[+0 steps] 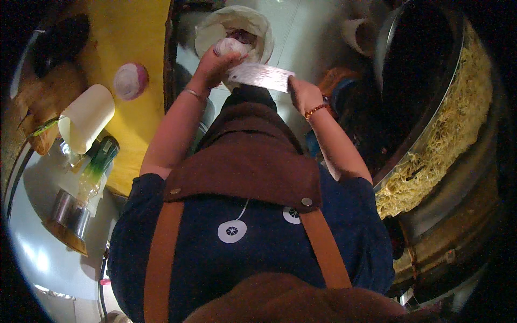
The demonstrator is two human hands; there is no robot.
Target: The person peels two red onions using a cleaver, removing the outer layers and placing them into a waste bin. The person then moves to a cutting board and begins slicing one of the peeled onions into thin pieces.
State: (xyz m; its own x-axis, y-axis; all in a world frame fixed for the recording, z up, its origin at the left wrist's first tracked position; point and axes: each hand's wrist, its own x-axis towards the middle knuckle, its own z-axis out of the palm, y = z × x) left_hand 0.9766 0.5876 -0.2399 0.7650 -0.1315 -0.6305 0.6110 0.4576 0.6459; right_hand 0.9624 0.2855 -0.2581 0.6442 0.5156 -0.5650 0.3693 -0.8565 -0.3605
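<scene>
My left hand (216, 66) grips a pale, partly peeled onion (230, 47). Below the onion is a bin (201, 34) lined with a whitish plastic bag, with dark purplish scraps (244, 37) inside. A broad-bladed cleaver (262, 76) is in my right hand (306, 95), its blade pointing left towards my left hand. The far end of the blade lies close to my left fingers; whether it touches them I cannot tell. Another onion half-covered in purple skin (131, 81) rests on the yellow surface (133, 36) to my left.
Left, on the yellow top, lies a white cylindrical container (87, 118) near a green bottle (99, 167). A metal-sided vessel (72, 214) stands lower left. At right, a large dark curved rim (428, 129) borders a mass of pale yellow shreds (440, 141). Tiled floor (286, 24) shows beyond the bin.
</scene>
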